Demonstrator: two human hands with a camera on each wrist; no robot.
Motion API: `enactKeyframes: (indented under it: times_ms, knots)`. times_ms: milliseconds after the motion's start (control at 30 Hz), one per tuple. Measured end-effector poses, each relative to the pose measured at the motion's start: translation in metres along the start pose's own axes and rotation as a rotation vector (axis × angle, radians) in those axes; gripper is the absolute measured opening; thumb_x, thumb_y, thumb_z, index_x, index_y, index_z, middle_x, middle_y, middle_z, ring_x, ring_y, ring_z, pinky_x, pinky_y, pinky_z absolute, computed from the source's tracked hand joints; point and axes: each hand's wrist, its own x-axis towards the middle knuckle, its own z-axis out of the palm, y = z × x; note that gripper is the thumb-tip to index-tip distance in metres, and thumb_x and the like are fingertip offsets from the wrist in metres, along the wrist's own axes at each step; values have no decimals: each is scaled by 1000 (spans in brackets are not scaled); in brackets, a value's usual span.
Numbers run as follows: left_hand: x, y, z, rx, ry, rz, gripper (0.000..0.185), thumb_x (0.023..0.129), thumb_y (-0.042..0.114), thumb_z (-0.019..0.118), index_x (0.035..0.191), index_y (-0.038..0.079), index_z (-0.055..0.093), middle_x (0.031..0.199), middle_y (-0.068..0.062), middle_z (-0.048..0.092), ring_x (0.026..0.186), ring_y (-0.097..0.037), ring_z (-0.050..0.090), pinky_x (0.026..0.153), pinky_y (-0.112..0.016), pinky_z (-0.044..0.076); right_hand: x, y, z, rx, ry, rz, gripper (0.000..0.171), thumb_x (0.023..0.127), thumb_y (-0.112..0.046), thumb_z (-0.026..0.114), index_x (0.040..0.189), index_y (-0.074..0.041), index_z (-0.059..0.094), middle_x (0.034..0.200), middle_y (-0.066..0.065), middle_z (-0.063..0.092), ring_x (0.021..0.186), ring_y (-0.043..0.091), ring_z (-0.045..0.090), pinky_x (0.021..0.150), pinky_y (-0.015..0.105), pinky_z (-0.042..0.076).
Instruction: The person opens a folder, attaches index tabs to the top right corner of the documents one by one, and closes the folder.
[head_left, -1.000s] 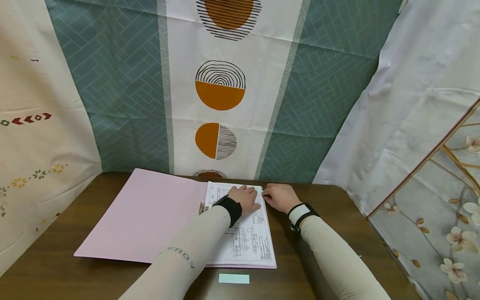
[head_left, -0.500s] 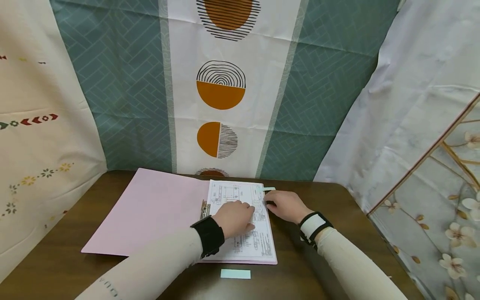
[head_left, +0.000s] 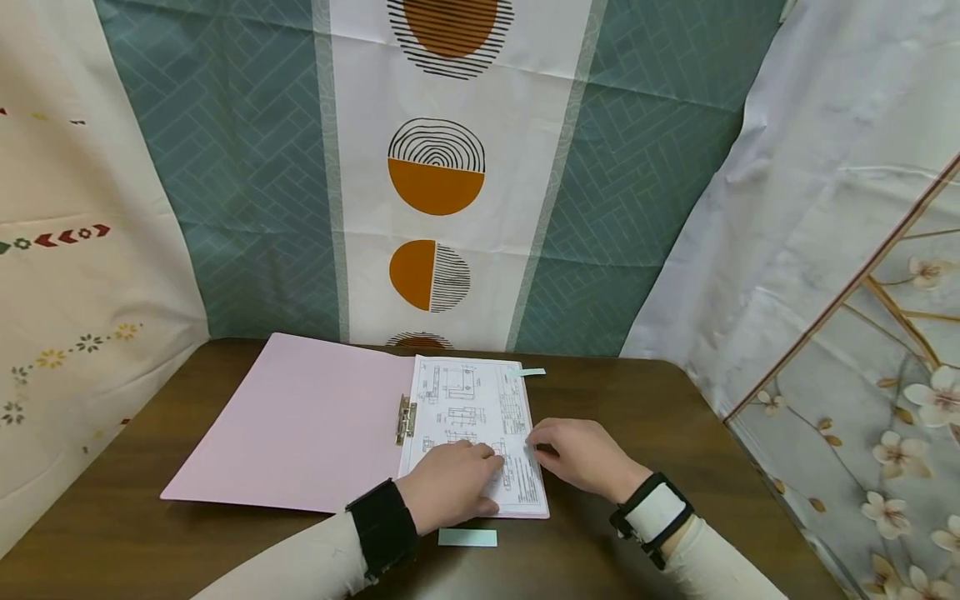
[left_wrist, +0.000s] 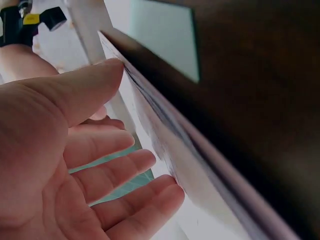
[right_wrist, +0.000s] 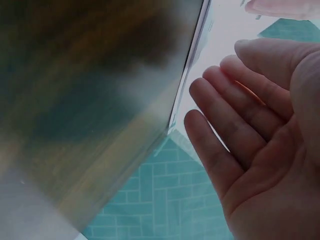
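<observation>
A pink folder [head_left: 292,421] lies open on the table, with drawing sheets [head_left: 487,392] on its right half beside a metal clip [head_left: 406,419]. My left hand [head_left: 450,483] rests with loosely bent fingers on the lower part of the top sheet. In the left wrist view, its thumb [left_wrist: 95,85] is beside the folder's edge. My right hand [head_left: 585,454] is at the sheets' right edge, fingers loosely bent and holding nothing. A pale green sticky tab [head_left: 532,372] sticks out from the sheets' upper right edge.
A second pale green sticky strip [head_left: 467,537] lies on the dark wooden table [head_left: 615,400], just below the folder. Patterned curtains [head_left: 262,167] hang behind the table and at both sides.
Both hands have come down toward the front along the sheets, the left from the upper part to the lower. The right hand has moved away from the tab, now uncovered.
</observation>
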Motion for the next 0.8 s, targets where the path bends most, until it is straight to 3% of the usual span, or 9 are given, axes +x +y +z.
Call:
enactKeyframes:
  times_ms: [367, 467, 567, 700, 800]
  knots:
    - [-6, 0, 4, 16, 23, 58, 37, 92, 47, 91, 111, 17, 82, 108, 5, 77, 92, -12, 71, 83, -29, 59, -16, -9, 3, 29, 11, 13, 15, 98, -13, 85, 113, -13, 84, 111, -3, 78, 93, 11, 71, 85, 38, 63]
    - [-8, 0, 3, 3, 47, 81, 24, 98, 40, 86, 104, 17, 81, 102, 6, 77, 87, -9, 70, 82, -27, 58, -19, -8, 2, 39, 34, 27, 13, 98, -14, 85, 111, -14, 84, 109, -5, 78, 93, 9, 71, 86, 39, 63]
    - [-9, 1, 4, 46, 89, 99, 12, 101, 27, 83, 97, 16, 79, 88, 7, 74, 73, -6, 64, 71, -25, 56, -22, -9, -1, 40, 60, 49, 12, 98, -16, 86, 110, -15, 84, 106, -8, 77, 92, 8, 70, 85, 39, 63]
    - [-8, 3, 5, 88, 143, 61, 10, 99, 16, 84, 92, 12, 77, 72, 4, 68, 58, -5, 51, 56, -25, 48, -26, -9, -5, 26, 97, 83, 11, 98, -16, 86, 108, -18, 85, 104, -11, 77, 90, 7, 71, 83, 38, 63]
    - [-8, 1, 7, 21, 182, -7, 11, 98, 16, 86, 92, 11, 78, 73, 2, 71, 56, -5, 51, 54, -25, 46, -28, -11, -5, 20, 119, 83, 10, 98, -17, 86, 107, -19, 85, 103, -12, 77, 90, 6, 71, 81, 38, 63]
